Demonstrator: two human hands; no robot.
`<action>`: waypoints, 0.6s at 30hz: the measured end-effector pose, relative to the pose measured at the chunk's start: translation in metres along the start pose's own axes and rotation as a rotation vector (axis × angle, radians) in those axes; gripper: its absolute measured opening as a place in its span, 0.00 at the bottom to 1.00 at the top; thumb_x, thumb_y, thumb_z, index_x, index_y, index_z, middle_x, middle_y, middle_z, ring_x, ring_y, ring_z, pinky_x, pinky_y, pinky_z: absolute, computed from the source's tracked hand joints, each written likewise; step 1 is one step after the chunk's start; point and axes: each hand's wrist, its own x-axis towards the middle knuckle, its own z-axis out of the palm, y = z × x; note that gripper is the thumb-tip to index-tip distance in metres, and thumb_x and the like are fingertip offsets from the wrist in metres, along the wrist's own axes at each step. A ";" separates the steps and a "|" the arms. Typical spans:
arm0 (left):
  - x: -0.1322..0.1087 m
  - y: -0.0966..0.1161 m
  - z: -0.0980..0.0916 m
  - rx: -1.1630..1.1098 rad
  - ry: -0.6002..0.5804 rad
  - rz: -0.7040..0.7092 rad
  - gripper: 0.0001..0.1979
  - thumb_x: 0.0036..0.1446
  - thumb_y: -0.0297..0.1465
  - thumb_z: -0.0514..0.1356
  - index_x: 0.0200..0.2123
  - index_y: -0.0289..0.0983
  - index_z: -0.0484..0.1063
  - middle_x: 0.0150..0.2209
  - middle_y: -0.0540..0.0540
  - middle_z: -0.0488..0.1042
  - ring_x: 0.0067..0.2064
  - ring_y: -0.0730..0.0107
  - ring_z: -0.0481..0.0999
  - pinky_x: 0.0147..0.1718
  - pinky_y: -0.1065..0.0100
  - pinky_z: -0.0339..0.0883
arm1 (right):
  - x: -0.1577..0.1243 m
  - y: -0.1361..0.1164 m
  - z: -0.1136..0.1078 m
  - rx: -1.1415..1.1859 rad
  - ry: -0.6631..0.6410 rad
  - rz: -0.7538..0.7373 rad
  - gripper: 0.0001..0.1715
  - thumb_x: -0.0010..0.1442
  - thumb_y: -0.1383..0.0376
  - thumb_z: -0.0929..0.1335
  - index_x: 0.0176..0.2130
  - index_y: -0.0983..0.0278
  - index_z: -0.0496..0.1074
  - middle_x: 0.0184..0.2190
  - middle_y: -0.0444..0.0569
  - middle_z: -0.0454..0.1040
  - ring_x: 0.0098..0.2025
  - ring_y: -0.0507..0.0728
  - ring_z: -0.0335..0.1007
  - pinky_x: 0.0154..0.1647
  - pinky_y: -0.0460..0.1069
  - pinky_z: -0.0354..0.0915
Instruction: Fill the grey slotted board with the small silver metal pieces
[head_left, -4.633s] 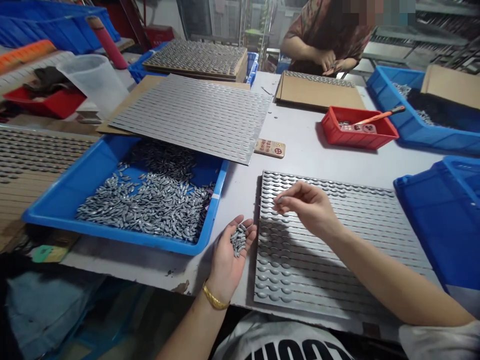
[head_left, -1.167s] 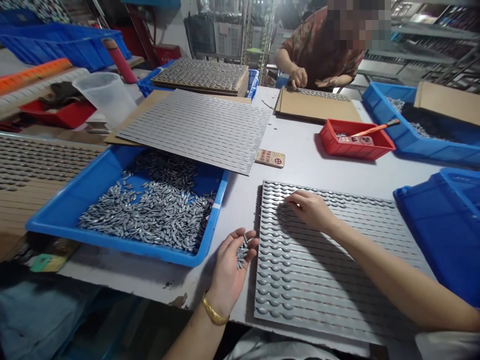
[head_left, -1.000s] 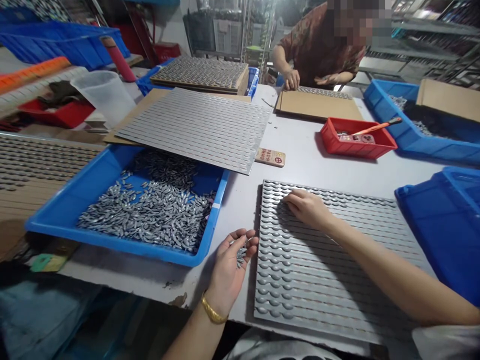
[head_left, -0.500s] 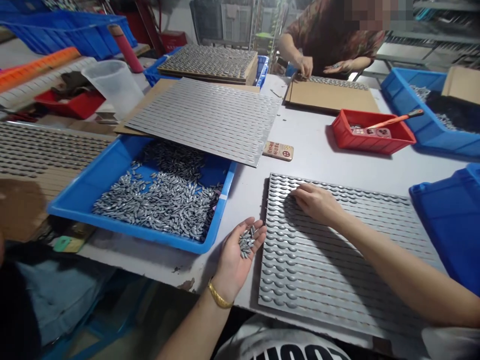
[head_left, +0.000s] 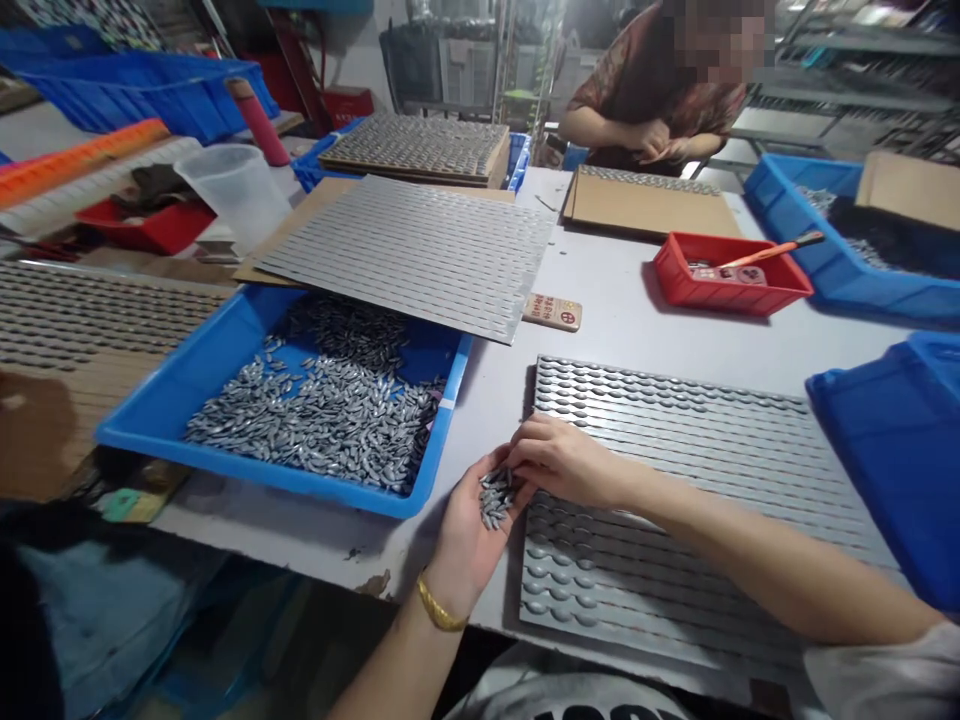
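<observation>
My left hand (head_left: 471, 525) is cupped palm up beside the board's left edge, holding a small heap of grey, pointed oval metal pieces (head_left: 495, 498). Over its fingers, my right hand (head_left: 559, 462) has its fingertips pinched together at the heap's edge; what lies between them is hidden. Beneath my right forearm lies a grey ridged board (head_left: 720, 480). Similar oval pieces sit in rows along its left side and top edge. A blue tray (head_left: 300, 468) to the left contains many more loose pieces.
Another ridged board (head_left: 420, 250) overhangs the tray's back. A red box (head_left: 731, 300) with an orange-handled tool stands beyond my board, and a blue bin (head_left: 892, 440) at right. A phone-like slab (head_left: 553, 311) lies mid-table. Across the table, a person (head_left: 652, 110) has both hands together.
My right hand has come from the board's upper left down to the pieces in my left palm. The person opposite has drawn their hands together, away from their board.
</observation>
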 end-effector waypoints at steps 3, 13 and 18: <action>0.000 0.006 0.002 -0.010 0.048 0.001 0.08 0.55 0.22 0.58 0.38 0.30 0.75 0.41 0.40 0.78 0.42 0.64 0.78 0.43 0.63 0.75 | -0.013 0.002 -0.008 0.114 0.135 0.087 0.07 0.62 0.69 0.64 0.36 0.64 0.74 0.33 0.49 0.74 0.36 0.54 0.67 0.36 0.49 0.65; 0.000 0.006 0.006 -0.003 0.109 -0.040 0.13 0.55 0.21 0.57 0.45 0.28 0.72 0.45 0.32 0.76 0.49 0.55 0.77 0.45 0.64 0.75 | -0.082 0.085 -0.026 0.203 0.564 0.671 0.10 0.56 0.59 0.68 0.35 0.63 0.75 0.29 0.46 0.77 0.31 0.54 0.72 0.32 0.48 0.66; 0.002 0.002 0.006 0.107 0.082 0.035 0.09 0.55 0.22 0.60 0.41 0.30 0.72 0.45 0.34 0.77 0.48 0.55 0.77 0.45 0.64 0.75 | -0.075 0.094 -0.016 0.012 0.510 0.625 0.10 0.58 0.61 0.67 0.36 0.62 0.75 0.31 0.47 0.78 0.31 0.55 0.73 0.33 0.49 0.67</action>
